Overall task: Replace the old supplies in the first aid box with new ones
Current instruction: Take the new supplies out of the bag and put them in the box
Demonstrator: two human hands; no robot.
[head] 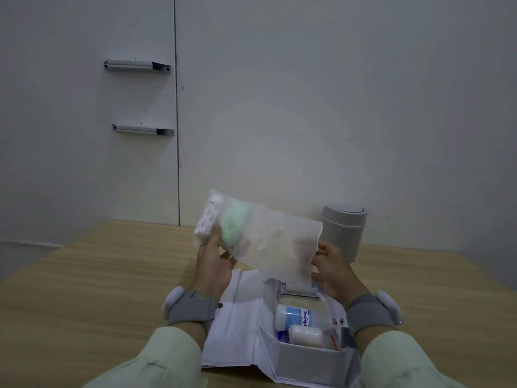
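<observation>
I hold a translucent white plastic bag (268, 236) in the air above the table. Something green and a white patterned pack show through it at its upper left end. My left hand (214, 259) grips that filled end from below. My right hand (331, 264) pinches the bag's lower right end, which hangs down over the open white first aid box (240, 331). Inside the box lie a white bottle with a blue label (296, 315), a white gauze roll (306, 336) and flat packets behind them.
A grey lidded bin (342, 233) stands on the wooden table (98, 289) at the back right, close behind my right hand. A white wall with two metal brackets (137, 65) rises behind the table.
</observation>
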